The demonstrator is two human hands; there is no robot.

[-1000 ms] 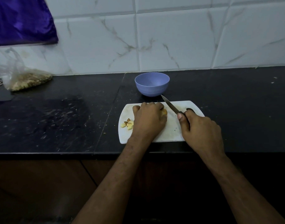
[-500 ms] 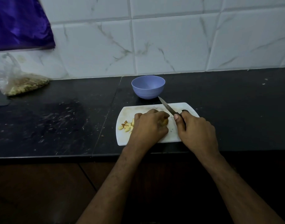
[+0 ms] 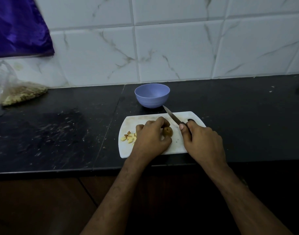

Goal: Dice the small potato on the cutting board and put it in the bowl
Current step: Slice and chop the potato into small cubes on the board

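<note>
Brown-skinned potato point(image 3: 168, 131) is pinned under the left hand point(image 3: 151, 138), knife point(image 3: 173, 117) gripped by the right hand point(image 3: 202, 141) — dicing is midway, and the blade must next be brought down beside the left fingertips.

You stand before a black stone counter point(image 3: 60, 133), scratched and dusty with crumbs. Behind it you see a wall of white marble-pattern tiles point(image 3: 179, 53). A purple cloth point(image 3: 18, 26) hangs at upper left. The light is dim.
</note>
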